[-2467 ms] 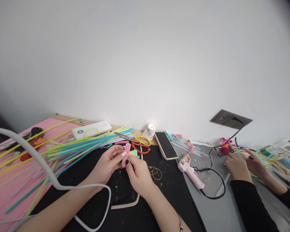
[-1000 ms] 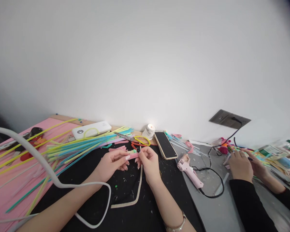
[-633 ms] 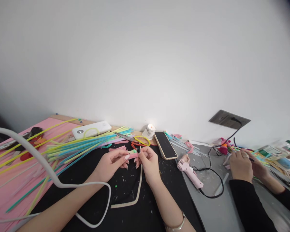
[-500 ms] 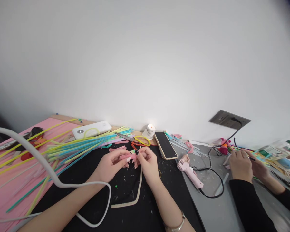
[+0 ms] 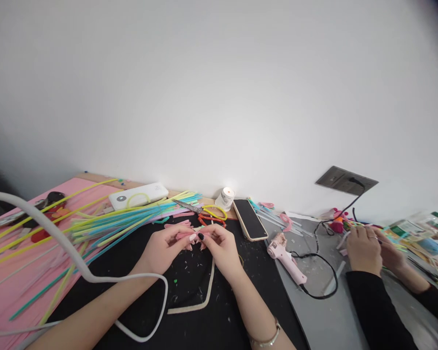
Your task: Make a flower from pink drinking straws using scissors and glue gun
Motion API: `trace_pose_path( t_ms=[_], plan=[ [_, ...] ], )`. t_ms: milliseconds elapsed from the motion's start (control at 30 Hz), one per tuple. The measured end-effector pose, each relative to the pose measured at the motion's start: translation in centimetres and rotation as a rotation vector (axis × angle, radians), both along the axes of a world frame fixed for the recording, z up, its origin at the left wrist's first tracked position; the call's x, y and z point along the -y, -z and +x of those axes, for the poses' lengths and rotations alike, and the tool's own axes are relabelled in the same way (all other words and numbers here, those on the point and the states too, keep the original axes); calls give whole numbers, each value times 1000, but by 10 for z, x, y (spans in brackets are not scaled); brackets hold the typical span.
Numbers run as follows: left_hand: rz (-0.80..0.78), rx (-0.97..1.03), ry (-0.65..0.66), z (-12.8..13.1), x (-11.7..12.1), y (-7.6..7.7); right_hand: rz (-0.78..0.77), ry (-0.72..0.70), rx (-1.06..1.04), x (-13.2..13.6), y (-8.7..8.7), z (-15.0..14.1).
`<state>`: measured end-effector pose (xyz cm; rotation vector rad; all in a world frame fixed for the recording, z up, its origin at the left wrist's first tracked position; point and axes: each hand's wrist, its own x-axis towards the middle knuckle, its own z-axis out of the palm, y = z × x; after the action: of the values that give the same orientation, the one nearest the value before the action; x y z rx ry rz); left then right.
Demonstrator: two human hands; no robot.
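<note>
Between my two hands is a pink bundle of pipe cleaners (image 5: 184, 235), pinched from both sides above the black mat (image 5: 190, 328). My left hand (image 5: 163, 250) closes its thumb and fingers on the left part. My right hand (image 5: 219, 245) grips the right part, its dark-nailed thumb close to the left thumb. Fingers cover much of the bundle, so its full shape is hidden. Just beyond the hands lie scissors (image 5: 214, 212) with yellow and red handles. A bent cream pipe cleaner (image 5: 209, 291) rests on the mat under my right hand.
Loose coloured pipe cleaners (image 5: 131, 221) and a white power bank (image 5: 138, 195) lie at left; a white cable (image 5: 76, 255) crosses my left forearm. A phone (image 5: 250, 219), paper cup (image 5: 225, 199) and pink glue gun (image 5: 286, 260) stand right. Another person's hands (image 5: 365, 250) work at far right.
My right thumb has moved down and left, closer to my left thumb on the pink bundle. Green at the top of the bundle shows less now.
</note>
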<state>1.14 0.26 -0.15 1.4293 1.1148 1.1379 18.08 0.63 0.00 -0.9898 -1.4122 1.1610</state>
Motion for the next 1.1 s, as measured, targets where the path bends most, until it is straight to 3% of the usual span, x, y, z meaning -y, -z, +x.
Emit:
trace_pose_path(
  t_ms=[333,767,933,1100],
  plan=[
    [-24,17,25,0,-1,-1,-64,-23,-65,-3,1,0],
    [-12,46,-44,0,-1,-6,-93,67,-102,-2,-1,0],
    [-161,247,43,2,2,-7,-46,58,-124,-3,-2,5],
    [-414,426,157,6,4,-9,-46,-78,25,-2,-6,12]
  ],
)
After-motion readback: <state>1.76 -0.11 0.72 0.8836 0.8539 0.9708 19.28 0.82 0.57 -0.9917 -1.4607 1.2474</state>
